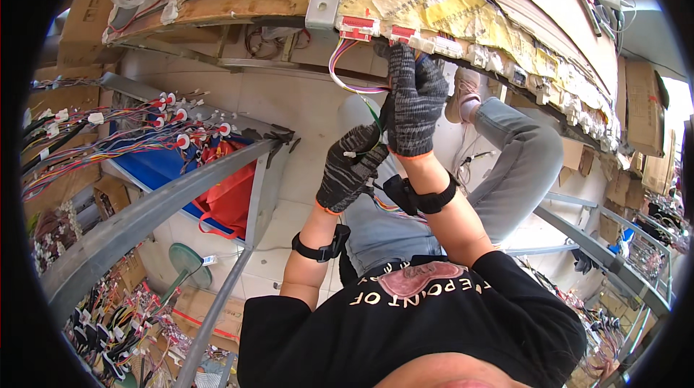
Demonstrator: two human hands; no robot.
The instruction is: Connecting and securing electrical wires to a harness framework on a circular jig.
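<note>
A bundle of coloured wires point(334, 70) hangs from a red and white connector holder point(358, 28) on the front edge of the workbench and curves toward my hands. My right hand point(417, 102), in a dark grey knit glove, is closed where the bundle runs in against its palm. Its fingertips reach up to the bench edge, just below a second red and white holder point(403, 34). Lower and to the left, my left hand point(352, 169), gloved alike, is closed on the wires; a green wire point(374, 115) runs down into it. More wires point(394, 209) trail below, over my lap.
White connector holders point(499, 59) line the bench edge toward the right. At left, wire harnesses point(144, 124) hang above a metal frame point(166, 178), with a red bag point(224, 186) and blue bin point(148, 164) beneath. Cardboard boxes point(645, 106) stand at right.
</note>
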